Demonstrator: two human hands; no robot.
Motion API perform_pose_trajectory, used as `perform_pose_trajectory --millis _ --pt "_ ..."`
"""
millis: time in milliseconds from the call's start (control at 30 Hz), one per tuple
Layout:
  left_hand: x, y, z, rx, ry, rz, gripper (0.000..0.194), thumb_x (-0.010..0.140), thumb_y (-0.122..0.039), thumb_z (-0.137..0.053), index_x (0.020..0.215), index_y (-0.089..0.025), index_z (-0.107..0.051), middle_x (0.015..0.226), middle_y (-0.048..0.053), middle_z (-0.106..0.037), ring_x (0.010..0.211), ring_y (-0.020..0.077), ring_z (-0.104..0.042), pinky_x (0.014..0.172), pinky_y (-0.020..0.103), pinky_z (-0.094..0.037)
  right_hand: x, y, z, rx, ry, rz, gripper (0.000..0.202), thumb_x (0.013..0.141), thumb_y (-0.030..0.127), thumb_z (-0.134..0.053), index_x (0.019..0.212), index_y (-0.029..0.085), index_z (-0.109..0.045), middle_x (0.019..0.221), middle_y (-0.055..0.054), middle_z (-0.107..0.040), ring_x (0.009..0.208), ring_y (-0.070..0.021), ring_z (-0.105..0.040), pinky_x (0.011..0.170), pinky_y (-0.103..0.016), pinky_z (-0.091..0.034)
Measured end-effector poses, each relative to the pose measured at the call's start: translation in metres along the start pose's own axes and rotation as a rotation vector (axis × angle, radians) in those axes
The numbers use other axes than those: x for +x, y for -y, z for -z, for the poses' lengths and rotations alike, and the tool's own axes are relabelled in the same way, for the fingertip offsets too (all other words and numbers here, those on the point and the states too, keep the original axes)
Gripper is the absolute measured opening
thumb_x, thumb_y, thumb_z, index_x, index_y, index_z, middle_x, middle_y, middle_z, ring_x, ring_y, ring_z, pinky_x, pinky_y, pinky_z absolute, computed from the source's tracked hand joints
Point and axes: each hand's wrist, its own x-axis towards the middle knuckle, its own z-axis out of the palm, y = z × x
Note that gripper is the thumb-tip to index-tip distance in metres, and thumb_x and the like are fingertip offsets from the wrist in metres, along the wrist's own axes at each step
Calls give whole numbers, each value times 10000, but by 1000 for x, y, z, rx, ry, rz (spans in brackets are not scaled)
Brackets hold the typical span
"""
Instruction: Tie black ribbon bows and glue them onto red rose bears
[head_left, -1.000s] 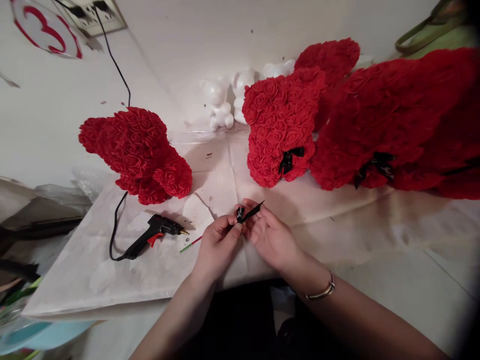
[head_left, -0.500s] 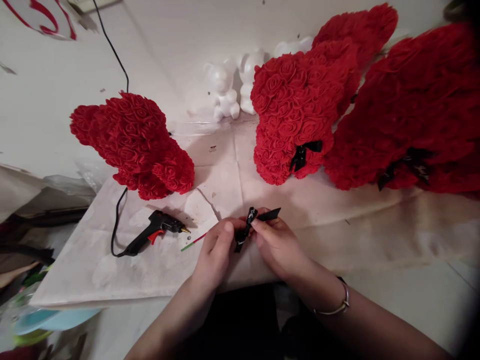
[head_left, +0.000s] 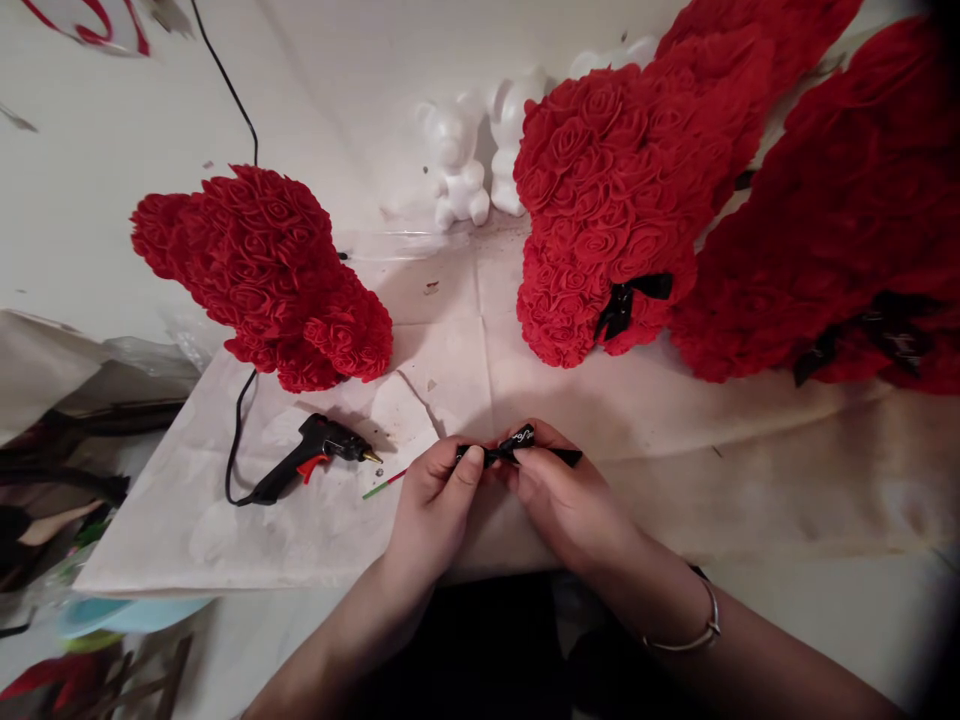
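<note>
Both hands meet low in the view on a black ribbon bow (head_left: 519, 437), which lies between them just above the table: the left hand (head_left: 431, 500) pinches its left part between thumb and fingers, and the right hand (head_left: 564, 492) pinches the right loop near the knot, a loose tail reaching out past it. Thumbs and fingers cover the knot and much of the left loop, so its form there cannot be made out. Left of the grip, a stick (head_left: 384, 484) in green and red runs partly out of sight behind the left hand, and beyond it lies a black glue gun (head_left: 311, 450). Up and right of the grip stands a rose-covered bear (head_left: 600, 200) with its own black bow (head_left: 630, 303); farther right, a darker red figure (head_left: 810, 240) is cut off by the frame edge. Behind the grip, white bear forms (head_left: 454, 165) are partly hidden by the red one. White script shows on the held loop, seemingly "for", the rest too small; far up-left, a red-marked sign (head_left: 105, 25) is cropped past reading.
</note>
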Motion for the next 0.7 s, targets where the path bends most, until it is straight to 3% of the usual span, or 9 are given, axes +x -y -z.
perform_pose_trajectory --millis 133,267,433,533,600,700 --pt "0 -2 -1 29 10 9 391 900 -471 -549 678 -156 -615 622 -7 -592 598 100 -509 596 203 -405 -3 -1 4 -96 3 1 89 762 288 -714 805 241 -653 802 15 -601 793 -155 -561 742 -295 -452" --pt "-2 -6 -2 9 48 19 450 905 -511 -525 637 -156 -592 626 12 -616 595 114 -526 609 219 -422 -5 -3 8 -282 -4 -3 136 809 325 -699 760 226 -619 702 28 -575 715 -141 -538 712 -296 -415" --pt "-4 -1 -1 -79 50 -51 603 967 -587 -269 722 -164 -623 717 55 -650 679 155 -569 690 269 -450 -4 -2 6 -162 -8 -31 187 797 355 -725 759 220 -602 625 47 -551 620 -111 -491 618 -262 -357" --pt "-4 1 0 -101 105 -80 473 949 -554 -396 808 -164 -623 764 46 -649 718 158 -586 686 264 -456 -3 -1 4 -117 -50 -33 218 746 360 -773 742 212 -612 625 50 -549 603 -96 -481 591 -242 -345" --pt "-2 0 -1 -92 140 -66 321 922 -446 -531 798 -163 -617 744 22 -643 710 139 -596 680 241 -459 -3 0 2 -104 -67 -35 230 716 358 -796 733 208 -622 631 50 -549 603 -90 -481 594 -235 -359" --pt "0 -3 -4 -109 147 -50 226 914 -331 -570 774 -160 -620 729 3 -651 700 115 -609 691 220 -469 -3 2 1 -71 -56 -31 226 718 372 -791 741 206 -640 660 40 -568 615 -89 -491 596 -232 -376"
